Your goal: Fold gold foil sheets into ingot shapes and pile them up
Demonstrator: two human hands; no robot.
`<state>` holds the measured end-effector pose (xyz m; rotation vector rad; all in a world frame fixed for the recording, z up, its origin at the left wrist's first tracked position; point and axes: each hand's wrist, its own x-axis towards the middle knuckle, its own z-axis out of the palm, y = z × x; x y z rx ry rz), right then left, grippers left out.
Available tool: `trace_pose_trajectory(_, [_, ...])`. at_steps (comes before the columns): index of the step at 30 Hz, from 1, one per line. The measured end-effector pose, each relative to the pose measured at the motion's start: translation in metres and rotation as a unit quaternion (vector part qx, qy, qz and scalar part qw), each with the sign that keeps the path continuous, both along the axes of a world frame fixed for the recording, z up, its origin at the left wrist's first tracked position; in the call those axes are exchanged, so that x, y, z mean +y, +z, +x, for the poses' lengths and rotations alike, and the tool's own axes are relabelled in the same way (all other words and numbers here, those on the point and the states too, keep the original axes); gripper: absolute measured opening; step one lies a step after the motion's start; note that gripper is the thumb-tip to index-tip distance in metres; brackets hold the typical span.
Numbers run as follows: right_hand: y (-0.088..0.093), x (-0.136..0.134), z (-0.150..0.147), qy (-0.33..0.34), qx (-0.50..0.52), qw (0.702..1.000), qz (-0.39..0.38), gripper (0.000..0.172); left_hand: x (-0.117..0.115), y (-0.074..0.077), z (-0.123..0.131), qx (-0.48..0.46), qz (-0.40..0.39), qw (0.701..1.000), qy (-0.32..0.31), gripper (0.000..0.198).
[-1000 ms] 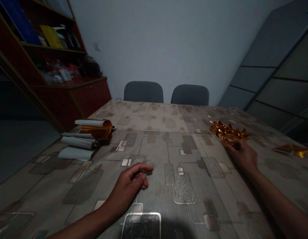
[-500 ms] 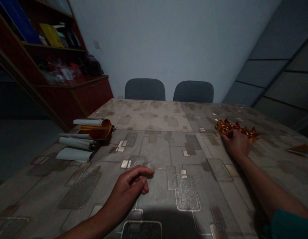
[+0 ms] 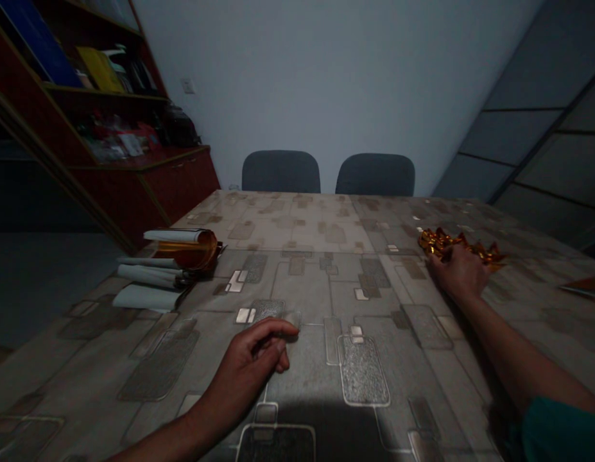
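A pile of shiny gold foil pieces (image 3: pixel 458 245) lies on the patterned table (image 3: pixel 316 282) at the right. My right hand (image 3: pixel 458 274) reaches out to that pile, its fingertips among the near pieces; the fingers are curled and mostly hidden by the back of the hand. My left hand (image 3: pixel 251 366) rests on the table near the front, fingers loosely curled with the thumb against the forefinger, and nothing shows in it.
Rolls of white and gold foil paper (image 3: pixel 169 266) lie at the table's left edge. Another gold sheet (image 3: pixel 586 284) sits at the far right. Two grey chairs (image 3: pixel 326 173) stand behind the table. A red-brown shelf unit (image 3: pixel 99 128) fills the left.
My right hand has moved farther forward into the gold pile. The view has shifted slightly right. My left hand has stayed in place.
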<state>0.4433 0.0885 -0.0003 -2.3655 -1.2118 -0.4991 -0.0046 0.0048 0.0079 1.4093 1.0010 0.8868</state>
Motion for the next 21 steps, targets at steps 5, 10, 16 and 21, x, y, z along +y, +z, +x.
trace_pose_trajectory(5, [0.008,-0.001,-0.007,-0.005,0.035,0.999,0.023,0.035,0.0,0.0,0.001,-0.009,0.002,1.0,0.003,0.019])
trace_pose_trajectory(10, [0.023,-0.009,-0.024,0.014,0.094,0.994,0.054,0.027,-0.001,-0.001,0.0,-0.019,0.002,1.0,0.001,0.018])
trace_pose_trajectory(16, [0.038,-0.027,-0.081,0.106,0.214,0.967,0.088,0.022,-0.003,0.002,0.002,-0.013,0.043,0.999,-0.007,0.019])
trace_pose_trajectory(21, [0.051,-0.066,-0.165,0.249,0.308,0.915,0.079,0.03,0.02,0.039,-0.02,0.104,0.207,0.972,0.048,0.018])
